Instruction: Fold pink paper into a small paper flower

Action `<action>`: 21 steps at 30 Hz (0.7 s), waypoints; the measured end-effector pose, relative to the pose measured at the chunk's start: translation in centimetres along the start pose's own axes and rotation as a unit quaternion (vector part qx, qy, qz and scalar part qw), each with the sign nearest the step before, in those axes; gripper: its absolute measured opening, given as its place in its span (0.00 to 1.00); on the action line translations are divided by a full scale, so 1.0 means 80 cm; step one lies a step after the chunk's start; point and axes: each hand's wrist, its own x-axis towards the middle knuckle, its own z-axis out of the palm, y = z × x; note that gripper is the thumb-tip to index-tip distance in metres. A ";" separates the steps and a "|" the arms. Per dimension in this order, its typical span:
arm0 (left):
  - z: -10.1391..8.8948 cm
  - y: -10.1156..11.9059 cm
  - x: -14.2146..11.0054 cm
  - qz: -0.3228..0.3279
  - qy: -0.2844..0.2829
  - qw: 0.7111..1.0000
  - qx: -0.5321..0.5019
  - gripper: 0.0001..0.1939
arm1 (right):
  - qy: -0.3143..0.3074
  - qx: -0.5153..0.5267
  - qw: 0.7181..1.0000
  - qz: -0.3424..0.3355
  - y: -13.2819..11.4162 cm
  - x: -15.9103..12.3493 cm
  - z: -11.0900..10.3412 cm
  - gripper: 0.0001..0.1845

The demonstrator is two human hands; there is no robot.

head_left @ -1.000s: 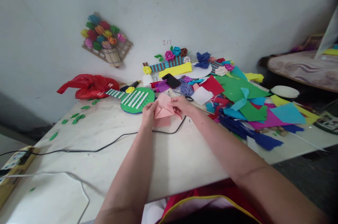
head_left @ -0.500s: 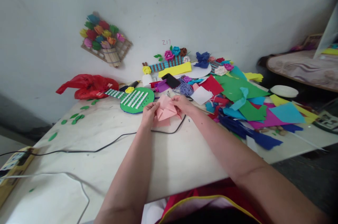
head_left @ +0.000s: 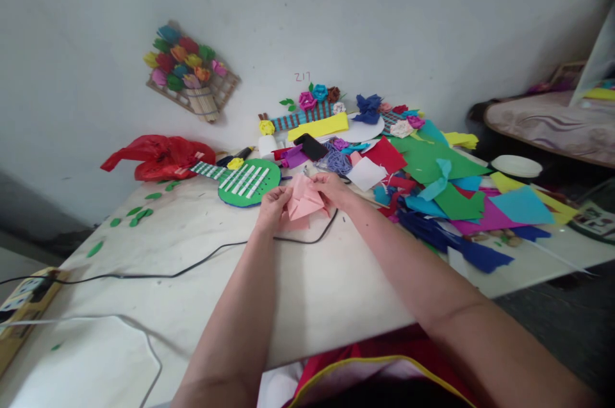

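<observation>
Between my two hands is a creased piece of pink paper [head_left: 306,201], held just above the table. My left hand [head_left: 275,206] pinches its left edge, and my right hand [head_left: 330,187] grips the upper right edge. Another flat pink piece [head_left: 295,225] shows partly beneath it. Just left of my left hand lies a green paper guitar [head_left: 250,182] with white strips across its body. A black cable [head_left: 307,241] curves close under the pink paper and passes by my right wrist.
Coloured paper sheets [head_left: 442,158] and scraps pile up to the right. A black phone [head_left: 311,147] and purple yarn [head_left: 337,161] lie behind my hands. At the left are a red plastic bag [head_left: 168,158], green paper leaves [head_left: 139,212] and a power strip [head_left: 29,305].
The pink paper has shifted and turned slightly between my fingers. Both hands keep their hold in nearly the same place.
</observation>
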 end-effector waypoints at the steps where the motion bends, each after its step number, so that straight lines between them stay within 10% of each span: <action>1: 0.000 0.001 -0.001 -0.001 -0.004 1.000 0.000 0.15 | -0.003 0.009 1.000 -0.006 0.001 0.001 0.000 0.08; 21: -0.003 -0.002 0.003 0.014 0.007 1.000 0.005 0.19 | 0.007 0.074 0.997 -0.015 0.021 0.017 -0.006 0.13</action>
